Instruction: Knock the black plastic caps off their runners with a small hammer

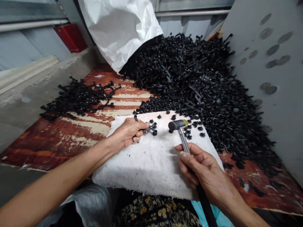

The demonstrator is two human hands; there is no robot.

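My left hand (127, 131) is closed on a black branched moulded piece (153, 127), with round buttons at its branch ends, over the white cloth (151, 167). My right hand (201, 167) grips a mallet (183, 135) by its handle. The mallet's shaft is metal, and its head has a dark face on one side and a yellow one on the other. That head is above the cloth, to the right of the branched piece and apart from it. Several loose black button-shaped parts (202, 135) lie on the cloth around and beyond the head.
A large heap of black parts (189, 69) rises behind the cloth and spreads down the right side. Left of it sits a smaller pile of branched pieces (78, 97) on the worn red-brown board (35, 142). A white sack (120, 28) and a spotted grey panel (265, 78) stand around the heap.
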